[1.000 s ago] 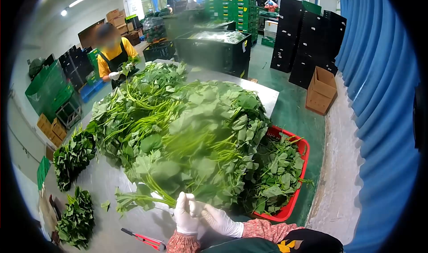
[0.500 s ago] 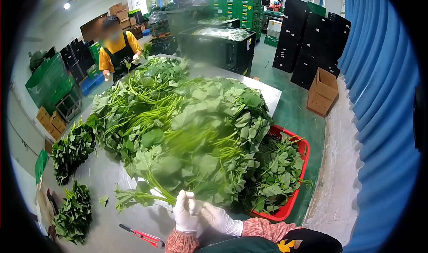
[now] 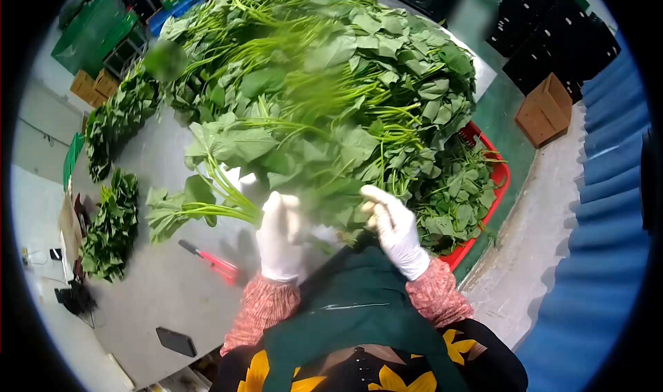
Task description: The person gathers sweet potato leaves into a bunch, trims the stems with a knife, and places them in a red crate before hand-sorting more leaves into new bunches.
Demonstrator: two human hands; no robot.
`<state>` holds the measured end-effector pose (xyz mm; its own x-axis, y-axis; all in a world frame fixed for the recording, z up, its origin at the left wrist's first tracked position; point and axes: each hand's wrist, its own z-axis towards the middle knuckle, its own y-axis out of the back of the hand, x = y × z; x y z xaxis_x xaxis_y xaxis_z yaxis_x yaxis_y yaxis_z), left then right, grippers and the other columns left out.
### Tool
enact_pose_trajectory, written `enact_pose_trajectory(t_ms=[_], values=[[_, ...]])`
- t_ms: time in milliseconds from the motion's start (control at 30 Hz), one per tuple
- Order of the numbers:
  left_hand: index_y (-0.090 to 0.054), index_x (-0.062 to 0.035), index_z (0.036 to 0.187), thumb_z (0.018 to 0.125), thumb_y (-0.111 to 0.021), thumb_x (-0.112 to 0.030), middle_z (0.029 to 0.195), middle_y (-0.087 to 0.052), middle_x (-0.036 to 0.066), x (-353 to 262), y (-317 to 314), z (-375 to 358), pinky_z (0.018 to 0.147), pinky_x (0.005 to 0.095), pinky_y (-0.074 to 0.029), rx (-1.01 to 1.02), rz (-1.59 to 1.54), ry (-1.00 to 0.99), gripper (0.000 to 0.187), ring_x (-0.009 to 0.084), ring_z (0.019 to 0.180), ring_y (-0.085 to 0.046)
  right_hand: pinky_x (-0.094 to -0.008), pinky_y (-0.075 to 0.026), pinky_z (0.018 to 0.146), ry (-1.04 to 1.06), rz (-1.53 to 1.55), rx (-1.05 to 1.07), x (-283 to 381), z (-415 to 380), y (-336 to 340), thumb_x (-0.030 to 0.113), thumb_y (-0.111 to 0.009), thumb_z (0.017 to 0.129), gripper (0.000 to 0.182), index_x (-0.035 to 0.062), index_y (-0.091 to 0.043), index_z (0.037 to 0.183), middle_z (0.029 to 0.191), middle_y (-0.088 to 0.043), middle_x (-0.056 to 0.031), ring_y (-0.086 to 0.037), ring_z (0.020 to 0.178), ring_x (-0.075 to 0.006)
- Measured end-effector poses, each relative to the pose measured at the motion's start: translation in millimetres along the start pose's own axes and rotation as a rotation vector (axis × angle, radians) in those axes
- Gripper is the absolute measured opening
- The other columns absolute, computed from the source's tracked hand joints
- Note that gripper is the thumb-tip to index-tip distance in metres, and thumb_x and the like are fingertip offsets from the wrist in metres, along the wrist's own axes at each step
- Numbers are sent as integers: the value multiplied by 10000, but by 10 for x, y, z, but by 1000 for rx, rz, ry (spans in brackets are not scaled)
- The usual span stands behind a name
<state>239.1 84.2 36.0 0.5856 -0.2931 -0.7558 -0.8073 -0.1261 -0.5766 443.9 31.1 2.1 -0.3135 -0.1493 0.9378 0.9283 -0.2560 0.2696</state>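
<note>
My left hand (image 3: 280, 240), in a white glove, is closed around the stems of a small bunch of leafy greens (image 3: 222, 200). Its leaves point left over the metal table (image 3: 173, 281). To the right, my gloved right hand (image 3: 394, 233) is raised at the near edge of a large heap of leafy greens (image 3: 387, 67). A gap shows between its forefinger and thumb, and nothing shows held in it. Small blurred green bits lie low between the hands. A red-handled cutter (image 3: 219, 266) rests on the table left of my left hand.
Two bundles of greens, a nearer one (image 3: 110, 230) and a farther one (image 3: 124, 119), lie along the table's left side. A black phone (image 3: 176, 341) is near the front edge. Right of the table stands a red basket (image 3: 503, 178) of greens; beyond it, a cardboard box (image 3: 545, 112).
My hands were close together and are now apart, the right one moved rightward and up. The left still grips the bunch. The view has tilted down, showing the phone and apron.
</note>
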Motion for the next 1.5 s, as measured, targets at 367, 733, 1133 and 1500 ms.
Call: enact_pose_trajectory(t_ms=[367,733,1133,1500], values=[[-632,-83,884,1042,-481,-341,471,-359,-25,-25,102,6,422,275,-200,-99,50,-177,337,97,397,-250,-293,-528,692,308,-350,-143,100,934,224,46,-672,881,250,84,-690,1128,938,-686,-96,-669,760,-234],[-616,-62,877,1028,-517,-312,511,-412,-1,-149,104,-65,430,251,-250,-172,21,-214,309,97,423,-327,-375,-508,619,509,-735,9,47,1438,-632,196,-670,869,223,138,-644,1083,879,-616,-88,-639,721,-282],[-631,-52,910,1018,-539,-292,543,-479,3,-185,189,-82,419,239,-234,-123,5,-246,279,83,408,-329,-246,-513,609,1,-37,102,-60,1300,-592,124,-652,936,188,17,-625,1089,943,-671,-75,-602,634,-126],[-637,-38,858,1018,-545,-290,513,-462,9,-168,223,-148,412,255,-247,-133,-36,-224,312,96,394,-329,-192,-434,520,-353,1004,131,-7,846,-171,108,-609,985,196,-16,-618,1137,914,-675,-63,-552,590,-59]])
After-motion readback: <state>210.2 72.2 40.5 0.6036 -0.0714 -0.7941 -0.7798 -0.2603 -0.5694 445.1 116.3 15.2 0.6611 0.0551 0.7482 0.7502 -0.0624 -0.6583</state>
